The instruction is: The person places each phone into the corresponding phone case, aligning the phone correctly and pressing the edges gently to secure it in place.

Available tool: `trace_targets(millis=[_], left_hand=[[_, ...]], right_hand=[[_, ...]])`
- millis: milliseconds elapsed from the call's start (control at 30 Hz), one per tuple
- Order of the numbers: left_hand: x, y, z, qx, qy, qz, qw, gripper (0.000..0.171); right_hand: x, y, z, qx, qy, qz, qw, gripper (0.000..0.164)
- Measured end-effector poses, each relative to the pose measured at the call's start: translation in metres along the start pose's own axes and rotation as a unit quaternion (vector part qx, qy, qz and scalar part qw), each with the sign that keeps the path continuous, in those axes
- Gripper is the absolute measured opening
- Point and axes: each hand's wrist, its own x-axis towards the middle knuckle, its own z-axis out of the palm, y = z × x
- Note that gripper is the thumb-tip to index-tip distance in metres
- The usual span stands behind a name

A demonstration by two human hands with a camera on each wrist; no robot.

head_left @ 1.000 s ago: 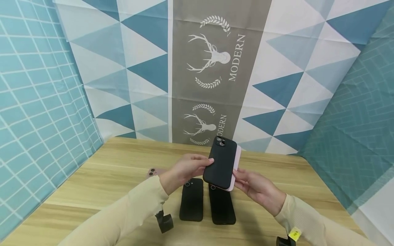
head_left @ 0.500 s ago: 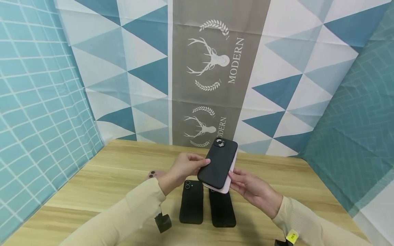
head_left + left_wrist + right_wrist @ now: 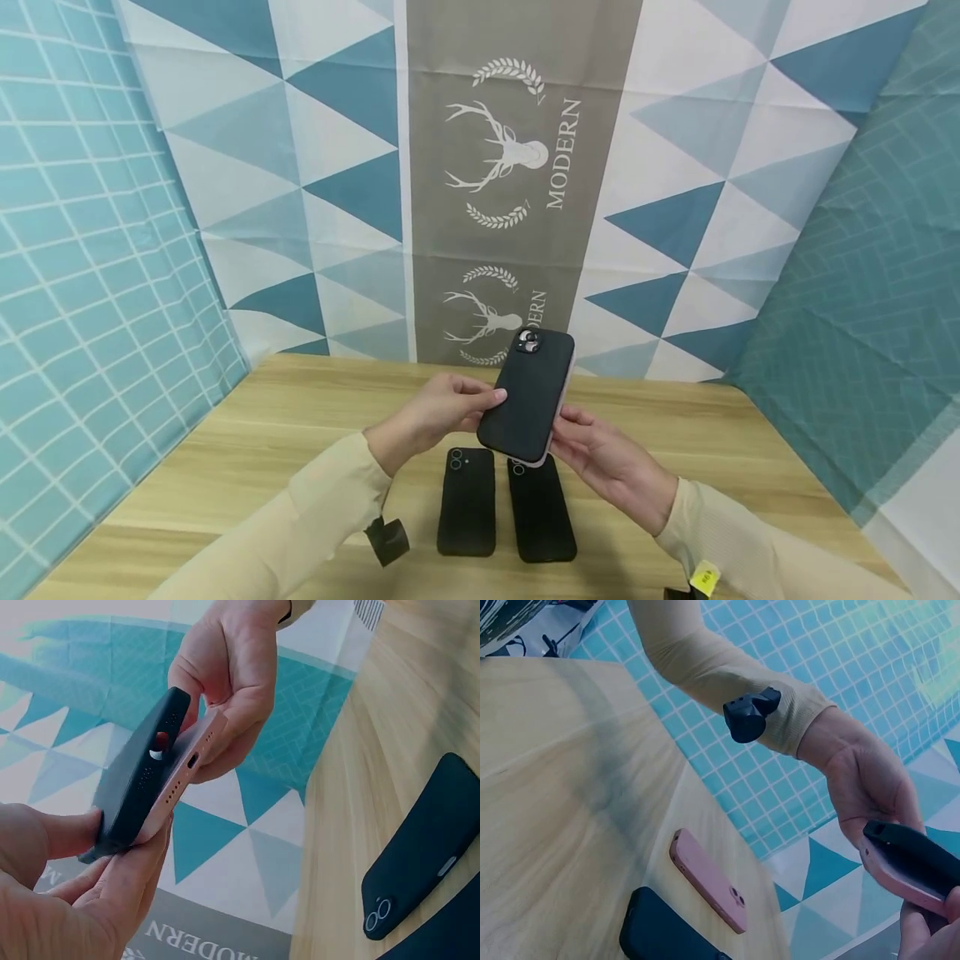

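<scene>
In the head view my left hand [image 3: 442,410] pinches a black phone case [image 3: 528,396] by its left edge, thumb on the back. My right hand [image 3: 611,462] grips the right edge of a pink phone [image 3: 176,787], mostly hidden behind the case. Both are held up over the table. From the left wrist, phone and case lie nearly parallel and close at the left-hand side, with a gap towards the right hand; the phone's charging port and the case's cutout face this camera. The left thumb lies on the case, its fingers against the phone.
Below the hands, two black phones [image 3: 467,504] [image 3: 543,512] lie on the wooden table [image 3: 300,408]. Another pink phone [image 3: 709,881] lies on it in the right wrist view, out of sight in the head view. A patterned cloth [image 3: 360,167] hangs behind.
The case and pink phone have shifted slightly left, and the phone has slid further behind the case, leaving a thinner pink strip. Both hands keep their hold.
</scene>
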Motion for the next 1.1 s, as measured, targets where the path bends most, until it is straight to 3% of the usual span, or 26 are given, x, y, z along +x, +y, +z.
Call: trace_targets(millis=[167, 267, 467, 667, 933, 1100], left_hand=[[-0.002, 0.000, 0.000, 0.010, 0.008, -0.029, 0.9995, 0.028], [-0.002, -0.002, 0.003, 0.005, 0.029, -0.040, 0.9988, 0.025], [-0.004, -0.005, 0.010, 0.000, 0.098, -0.030, 0.9947, 0.023], [-0.006, 0.001, 0.014, -0.009, 0.143, -0.003, 0.9897, 0.026], [-0.010, 0.004, 0.013, -0.038, 0.149, 0.012, 0.9881, 0.027], [-0.015, 0.006, 0.011, -0.017, 0.135, 0.036, 0.9900, 0.027]], right_hand=[[0.002, 0.000, 0.002, -0.032, 0.004, 0.010, 0.999, 0.059], [0.003, 0.001, 0.002, -0.051, 0.006, 0.013, 0.999, 0.060], [0.000, -0.002, 0.004, -0.081, 0.006, 0.026, 0.996, 0.064], [-0.007, -0.009, 0.010, -0.080, -0.041, 0.076, 0.993, 0.065], [-0.007, -0.011, 0.021, -0.086, -0.032, 0.076, 0.993, 0.059], [-0.006, -0.010, 0.021, -0.103, -0.043, 0.066, 0.992, 0.055]])
